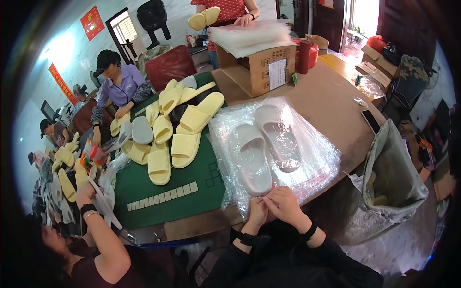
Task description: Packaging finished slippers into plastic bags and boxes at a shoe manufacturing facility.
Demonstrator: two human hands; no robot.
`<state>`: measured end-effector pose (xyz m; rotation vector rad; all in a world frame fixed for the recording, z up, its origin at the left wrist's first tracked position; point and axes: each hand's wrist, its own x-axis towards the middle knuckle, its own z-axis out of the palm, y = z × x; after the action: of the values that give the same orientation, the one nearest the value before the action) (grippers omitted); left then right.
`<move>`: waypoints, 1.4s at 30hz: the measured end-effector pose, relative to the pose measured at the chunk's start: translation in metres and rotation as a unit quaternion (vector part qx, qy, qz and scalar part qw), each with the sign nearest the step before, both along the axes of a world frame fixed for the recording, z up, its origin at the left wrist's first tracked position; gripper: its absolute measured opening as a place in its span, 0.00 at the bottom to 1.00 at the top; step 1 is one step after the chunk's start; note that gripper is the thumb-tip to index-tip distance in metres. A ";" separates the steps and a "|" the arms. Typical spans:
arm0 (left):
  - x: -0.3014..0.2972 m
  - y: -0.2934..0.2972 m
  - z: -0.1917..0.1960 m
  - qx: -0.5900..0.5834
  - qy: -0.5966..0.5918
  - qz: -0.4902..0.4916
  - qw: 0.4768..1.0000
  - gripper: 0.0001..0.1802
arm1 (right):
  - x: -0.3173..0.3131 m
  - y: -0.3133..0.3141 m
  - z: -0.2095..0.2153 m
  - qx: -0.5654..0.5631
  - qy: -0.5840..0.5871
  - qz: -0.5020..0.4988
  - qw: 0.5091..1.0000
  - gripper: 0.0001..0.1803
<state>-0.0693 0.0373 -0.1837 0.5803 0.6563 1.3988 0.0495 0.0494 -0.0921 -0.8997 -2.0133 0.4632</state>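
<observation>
A pair of pale grey slippers [250,156] lies side by side, toes pointing toward me, among clear plastic bags [312,165] stacked at the table's near edge. Glints of film cross the slippers, so they look to be inside the top bag. At that bag's near edge, just below the left slipper, my left hand [257,212] is closed, its fingertips pinching the film. My right hand [284,203] is beside it, thumb and fingers pressed together on the same edge, nearly touching the left. The film between my fingertips is partly hidden.
Yellow slippers [186,149] are heaped on a green mat [144,211] at the left. An open carton [269,67] bears plastic sheets at the back. A large lined bin [391,192] and a phone [370,122] are at the right. Co-workers handle slippers at left and back.
</observation>
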 end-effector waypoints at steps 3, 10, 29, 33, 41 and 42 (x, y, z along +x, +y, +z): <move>-0.001 -0.003 -0.014 -0.002 0.005 -0.015 1.000 0.18 | 0.000 -0.003 0.000 -0.029 -0.024 0.003 0.999 0.07; 0.010 -0.004 -0.015 -0.029 0.089 -0.034 0.995 0.27 | -0.001 0.001 -0.009 -0.040 -0.150 -0.046 0.987 0.28; 0.010 -0.007 -0.006 -0.051 0.082 -0.008 0.995 0.18 | 0.003 0.014 0.002 -0.051 -0.143 -0.037 0.988 0.24; 0.006 -0.005 -0.002 -0.046 0.078 -0.053 0.994 0.18 | 0.016 0.015 -0.001 -0.028 -0.033 -0.221 0.974 0.10; 0.007 -0.003 0.006 -0.025 0.045 -0.069 0.996 0.16 | 0.001 0.014 -0.015 -0.080 -0.157 -0.180 0.968 0.22; 0.005 -0.004 -0.006 -0.024 0.090 -0.048 0.995 0.16 | -0.003 0.012 -0.017 -0.088 -0.158 -0.161 0.970 0.25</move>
<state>-0.0644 0.0332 -0.1894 0.6964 0.7925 1.2466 0.0467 0.0611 -0.1088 -1.4615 -2.0740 0.3330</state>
